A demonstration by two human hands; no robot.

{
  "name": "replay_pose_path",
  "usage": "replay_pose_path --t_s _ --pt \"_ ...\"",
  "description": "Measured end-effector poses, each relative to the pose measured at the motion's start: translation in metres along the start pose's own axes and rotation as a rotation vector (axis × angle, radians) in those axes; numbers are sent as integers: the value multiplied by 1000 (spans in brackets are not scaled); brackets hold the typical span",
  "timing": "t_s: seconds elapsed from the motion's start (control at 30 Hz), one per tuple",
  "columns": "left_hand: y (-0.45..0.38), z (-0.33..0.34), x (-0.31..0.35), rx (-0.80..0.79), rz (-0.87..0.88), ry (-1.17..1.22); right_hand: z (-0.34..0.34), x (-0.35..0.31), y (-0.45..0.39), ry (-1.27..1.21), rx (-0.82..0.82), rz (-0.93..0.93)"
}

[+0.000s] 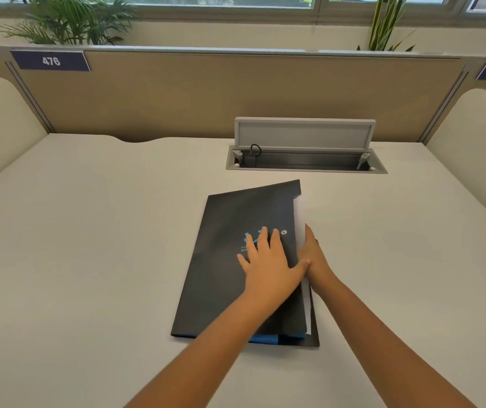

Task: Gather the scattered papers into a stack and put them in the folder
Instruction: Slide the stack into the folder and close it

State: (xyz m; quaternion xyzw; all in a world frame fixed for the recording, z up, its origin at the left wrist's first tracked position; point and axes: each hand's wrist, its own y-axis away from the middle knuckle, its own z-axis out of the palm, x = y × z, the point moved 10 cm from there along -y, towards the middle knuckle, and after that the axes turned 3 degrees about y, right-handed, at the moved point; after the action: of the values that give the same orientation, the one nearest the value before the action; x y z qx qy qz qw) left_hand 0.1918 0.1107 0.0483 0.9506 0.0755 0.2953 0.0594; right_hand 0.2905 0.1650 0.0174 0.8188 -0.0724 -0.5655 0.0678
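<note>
A black folder (230, 231) with a blue logo lies shut on the white desk, slightly turned. White papers (300, 219) stick out in a narrow strip along its right edge. My left hand (268, 260) rests flat on the folder's cover, fingers spread. My right hand (314, 254) is at the folder's right edge, against the protruding papers; its fingers are partly hidden behind the left hand and the sheets. A blue inner flap shows at the folder's near edge.
An open cable hatch (306, 160) with a raised grey lid and a black plug sits in the desk (88, 231) behind the folder. A tan partition with a "476" label (51, 60) closes the back. Cream side dividers flank the desk.
</note>
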Motion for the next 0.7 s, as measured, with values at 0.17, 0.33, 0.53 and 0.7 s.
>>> replay_pose_path --t_s 0.17,0.33,0.53,0.7 --pt "-3 -15 -16 -43 -118 -260 11 17 6 135 -105 51" --pt "4 -12 -52 -124 -195 -202 22 16 13 32 -236 21" --pt "14 9 -36 -160 -135 -197 26 19 16 25 -226 123" --pt "11 4 -41 -238 -241 -415 20 21 15 18 -206 135"
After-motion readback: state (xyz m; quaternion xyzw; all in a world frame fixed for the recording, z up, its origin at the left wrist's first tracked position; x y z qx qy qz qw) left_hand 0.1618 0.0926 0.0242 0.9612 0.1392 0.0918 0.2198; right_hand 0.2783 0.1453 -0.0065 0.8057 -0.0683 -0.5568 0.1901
